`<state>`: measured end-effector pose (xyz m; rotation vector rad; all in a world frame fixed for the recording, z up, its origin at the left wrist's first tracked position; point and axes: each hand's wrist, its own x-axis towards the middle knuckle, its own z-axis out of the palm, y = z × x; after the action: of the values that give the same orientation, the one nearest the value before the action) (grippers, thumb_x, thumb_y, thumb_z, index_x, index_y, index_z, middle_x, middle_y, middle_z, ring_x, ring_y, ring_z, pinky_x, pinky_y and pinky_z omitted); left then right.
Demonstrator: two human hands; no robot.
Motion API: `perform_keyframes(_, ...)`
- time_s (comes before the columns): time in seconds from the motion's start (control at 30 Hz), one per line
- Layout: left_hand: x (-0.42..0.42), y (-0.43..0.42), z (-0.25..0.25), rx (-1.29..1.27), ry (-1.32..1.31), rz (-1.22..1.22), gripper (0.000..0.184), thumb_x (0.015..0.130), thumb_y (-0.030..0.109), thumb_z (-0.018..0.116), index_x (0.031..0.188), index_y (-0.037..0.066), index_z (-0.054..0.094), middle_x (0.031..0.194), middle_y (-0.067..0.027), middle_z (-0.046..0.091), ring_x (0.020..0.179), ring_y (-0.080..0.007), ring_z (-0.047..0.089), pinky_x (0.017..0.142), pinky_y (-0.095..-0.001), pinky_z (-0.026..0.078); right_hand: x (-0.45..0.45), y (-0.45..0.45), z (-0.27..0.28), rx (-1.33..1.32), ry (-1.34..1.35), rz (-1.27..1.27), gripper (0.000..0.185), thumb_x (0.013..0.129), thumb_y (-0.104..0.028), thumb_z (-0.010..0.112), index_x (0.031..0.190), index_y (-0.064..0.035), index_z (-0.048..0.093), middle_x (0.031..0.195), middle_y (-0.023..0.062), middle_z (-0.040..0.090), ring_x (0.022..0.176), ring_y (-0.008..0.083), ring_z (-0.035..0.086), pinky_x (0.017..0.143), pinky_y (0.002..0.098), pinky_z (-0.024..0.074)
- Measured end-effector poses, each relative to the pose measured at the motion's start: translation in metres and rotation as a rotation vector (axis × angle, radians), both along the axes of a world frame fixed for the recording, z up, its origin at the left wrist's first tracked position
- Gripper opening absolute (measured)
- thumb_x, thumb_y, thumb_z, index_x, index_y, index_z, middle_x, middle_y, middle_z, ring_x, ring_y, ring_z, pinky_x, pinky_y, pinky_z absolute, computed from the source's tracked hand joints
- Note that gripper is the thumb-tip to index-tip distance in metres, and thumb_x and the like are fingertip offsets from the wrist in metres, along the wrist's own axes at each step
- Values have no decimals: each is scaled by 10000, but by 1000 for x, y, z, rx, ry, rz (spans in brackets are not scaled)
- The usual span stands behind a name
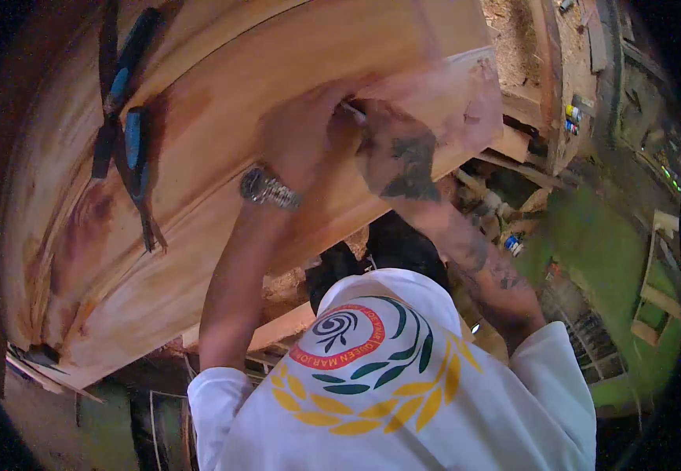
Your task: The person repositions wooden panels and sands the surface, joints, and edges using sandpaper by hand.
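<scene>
- Wooden board (223, 141): biggest thing we see, pale with reddish-brown streaks, running from upper right to lower left. It's what we have both hands over.
- White T-shirt (442, 416): fills the bottom of the view, with a red, green and yellow print.
- Wooden frame (653, 302): far right, on the green floor (591, 235), well apart from our hands.
- Left hand (317, 125): over the board, near its right end, fingers curled in toward the other hand. Blurred, so we can't tell if they grip anything.
- Right hand (395, 141): just beside the left, tattooed on the back, fingers bent inward. Also blurred; grip can't be told.
- Blue-and-black tools (133, 141): on the board's left part, well apart from our hands; type unclear.
- Metal watch (266, 188): on our left wrist.
- Small pale piece (354, 112): between the hands; we can't tell which one has it.
</scene>
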<state>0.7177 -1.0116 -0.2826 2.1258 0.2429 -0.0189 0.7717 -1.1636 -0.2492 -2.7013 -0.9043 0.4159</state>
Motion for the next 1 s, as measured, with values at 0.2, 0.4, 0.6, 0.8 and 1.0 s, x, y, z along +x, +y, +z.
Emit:
perform_keyframes(0.2, -48, -1, -17, 55, 138, 72, 460, 869, 153, 662, 1321, 236, 644, 1143, -85, 743, 1007, -332, 720, 814, -461, 574, -36, 14, -2, 15, 127, -45, 428, 779, -51, 669, 1207, -69, 669, 1077, 170, 730, 986, 391, 697, 807, 475, 582)
perform_keyframes(0.4, -91, -7, 0, -98, 246, 202, 442, 879, 58, 664, 1301, 189, 691, 1241, -111, 733, 994, -296, 746, 858, -382, 605, -67, 7, -1, -13, 11, 174, 489, 742, -84, 678, 1230, -46, 672, 1231, 150, 703, 1145, 332, 671, 957, 453, 552)
perform_keyframes(0.6, -92, -28, -4, 211, -13, 254, 682, 778, 30, 627, 1424, 249, 616, 1369, -50, 678, 808, -231, 741, 636, -347, 591, -27, 5, 9, 101, -93, 336, 457, 753, -34, 639, 1206, -20, 701, 1304, 130, 687, 1259, 278, 636, 1089, 460, 490)
perform_keyframes(0.8, -85, -47, -24, 290, 101, 266, 705, 795, 23, 590, 1459, 261, 598, 1456, 16, 626, 668, -207, 713, 567, -314, 572, -15, -16, -29, 138, -91, 435, 449, 775, -34, 622, 1216, -5, 702, 1355, 119, 669, 1321, 273, 604, 1130, 473, 462)
perform_keyframes(1.0, -94, -67, -23, 280, 173, 323, 696, 814, 33, 588, 1469, 269, 591, 1418, 26, 653, 629, -211, 703, 560, -319, 574, -23, -26, -26, 105, -2, 421, 487, 773, -56, 631, 1254, -6, 687, 1398, 123, 643, 1350, 284, 580, 1131, 486, 458)
